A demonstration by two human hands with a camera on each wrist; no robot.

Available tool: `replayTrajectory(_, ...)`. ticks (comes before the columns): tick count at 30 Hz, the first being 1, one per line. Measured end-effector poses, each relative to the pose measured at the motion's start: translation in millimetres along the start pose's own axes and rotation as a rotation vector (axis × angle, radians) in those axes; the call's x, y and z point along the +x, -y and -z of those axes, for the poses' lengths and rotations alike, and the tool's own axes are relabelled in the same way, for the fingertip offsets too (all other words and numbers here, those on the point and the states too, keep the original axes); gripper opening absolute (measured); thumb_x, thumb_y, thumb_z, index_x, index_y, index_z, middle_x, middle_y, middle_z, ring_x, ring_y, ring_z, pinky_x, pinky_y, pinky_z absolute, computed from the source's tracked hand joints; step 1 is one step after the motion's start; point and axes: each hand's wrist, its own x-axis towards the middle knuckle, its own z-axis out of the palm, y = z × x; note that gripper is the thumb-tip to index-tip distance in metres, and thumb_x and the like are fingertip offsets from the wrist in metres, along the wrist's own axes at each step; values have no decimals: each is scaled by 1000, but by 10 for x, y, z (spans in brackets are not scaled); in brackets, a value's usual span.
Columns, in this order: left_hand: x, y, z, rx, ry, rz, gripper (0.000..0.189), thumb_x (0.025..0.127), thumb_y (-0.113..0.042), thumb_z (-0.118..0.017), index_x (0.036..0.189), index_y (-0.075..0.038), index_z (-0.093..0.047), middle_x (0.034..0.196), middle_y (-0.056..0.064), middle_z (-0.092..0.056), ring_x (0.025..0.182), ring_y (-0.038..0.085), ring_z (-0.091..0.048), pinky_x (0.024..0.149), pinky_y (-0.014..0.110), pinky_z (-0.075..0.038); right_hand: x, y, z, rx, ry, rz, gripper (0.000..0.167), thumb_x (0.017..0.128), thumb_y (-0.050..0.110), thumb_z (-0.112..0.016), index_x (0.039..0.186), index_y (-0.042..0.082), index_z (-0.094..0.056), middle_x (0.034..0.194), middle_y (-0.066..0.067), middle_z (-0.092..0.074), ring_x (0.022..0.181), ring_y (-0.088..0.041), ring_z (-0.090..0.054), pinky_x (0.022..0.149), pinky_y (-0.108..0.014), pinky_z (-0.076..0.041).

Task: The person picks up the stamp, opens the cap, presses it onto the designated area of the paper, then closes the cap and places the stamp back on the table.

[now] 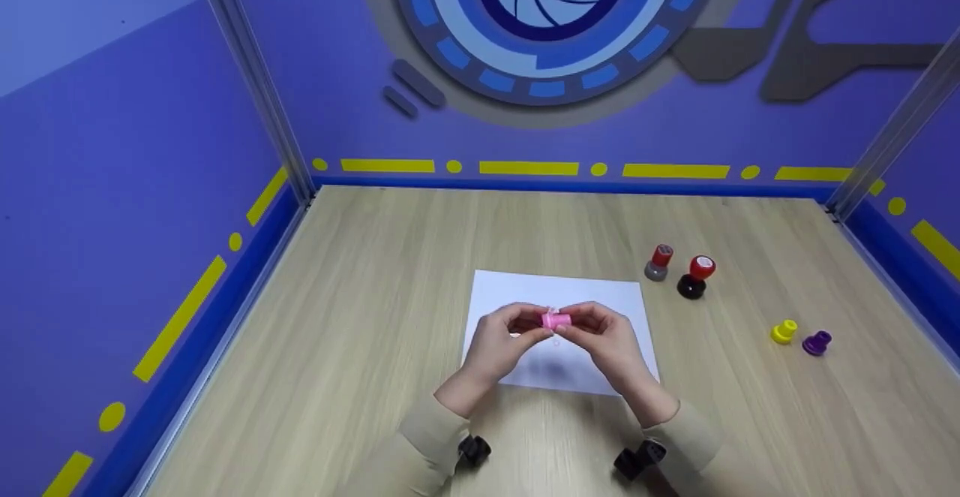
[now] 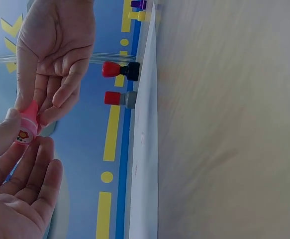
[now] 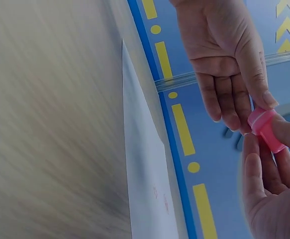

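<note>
A small pink toy stamp (image 1: 556, 320) is held above a white sheet of paper (image 1: 600, 377) in the head view. My left hand (image 1: 493, 343) pinches its wider end between thumb and fingers. From the other side, my right hand (image 1: 609, 343) pinches the narrower body. The left wrist view shows a flower picture on the end of the pink stamp (image 2: 24, 134) that faces my left hand. Small pinkish marks (image 3: 155, 192) show on the paper below. In the right wrist view, both thumbs press on the pink stamp (image 3: 268, 130).
Right of the paper stand a red and grey stamp (image 1: 659, 263) and a red and black stamp (image 1: 696, 277). Farther right on the wooden table (image 1: 360, 317) are a yellow stamp (image 1: 784, 332) and a purple stamp (image 1: 817, 343). Blue-purple panels wall the back and sides.
</note>
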Motion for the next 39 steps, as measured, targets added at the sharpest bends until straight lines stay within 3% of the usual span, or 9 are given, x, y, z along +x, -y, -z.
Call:
replayTrajectory(8, -1, -2, -1, 15, -1, -37, 29, 87, -19, -83, 114, -11, -78, 108, 5, -79, 95, 13, -74, 85, 23, -61, 4, -6, 28, -41, 19, 27, 26, 88, 5, -80, 112, -2, -73, 107, -15, -75, 94, -14, -71, 85, -21, -60)
replayTrajectory(14, 53, -18, 59, 46, 81, 42, 47, 89, -18, -81, 131, -3, -68, 115, 14, -77, 101, 23, -76, 88, 27, -62, 41, 57, 147, -49, 0, 26, 31, 89, 4, -79, 118, -5, -70, 105, -11, -75, 94, -11, -70, 86, -20, -60)
replayTrajectory(18, 81, 33, 148, 264, 106, 84, 50, 92, -20, -78, 136, 0, -64, 124, 17, -73, 115, 28, -71, 100, 39, -58, 69, 71, 305, -48, -55, 21, 33, 90, 0, -77, 120, -6, -69, 102, -5, -77, 92, -7, -71, 86, -19, -60)
replayTrajectory(21, 85, 72, 209, 471, 141, 168, 50, 93, -21, -78, 136, -1, -63, 135, 16, -68, 130, 30, -63, 110, 44, -52, 91, 57, 473, -81, -94, 1, 36, 90, 1, -77, 123, -9, -66, 98, 3, -77, 90, -5, -70, 85, -17, -59)
replayTrajectory(24, 82, 106, 249, 608, 211, 267, 56, 93, -23, -78, 142, -2, -59, 149, 16, -58, 144, 32, -50, 120, 45, -42, 120, 46, 663, -152, -127, -15, 39, 92, 5, -76, 127, -9, -64, 98, 6, -76, 90, -2, -68, 85, -15, -58)
replayTrajectory(28, 59, 155, 258, 707, 323, 323, 69, 93, -27, -78, 150, 0, -49, 161, 19, -42, 155, 33, -33, 128, 46, -30, 136, 34, 936, -322, -165, -23, 41, 95, 14, -75, 131, -4, -64, 110, -5, -74, 92, 1, -64, 83, -11, -56)
replayTrajectory(32, 39, 186, 258, 765, 410, 345, 79, 91, -30, -79, 154, 1, -42, 166, 21, -32, 158, 34, -25, 129, 47, -26, 143, 35, 1186, -469, -181, -55, 46, 97, 29, -73, 134, 3, -63, 124, -16, -69, 97, -3, -62, 82, -7, -53)
replayTrajectory(39, 29, 214, 258, 808, 465, 386, 81, 92, -33, -79, 156, -1, -41, 169, 22, -24, 159, 34, -23, 129, 49, -27, 180, -15, 1531, -611, -191, -83, 49, 99, 33, -70, 135, 2, -60, 126, -20, -65, 110, -26, -60, 78, -5, -49)
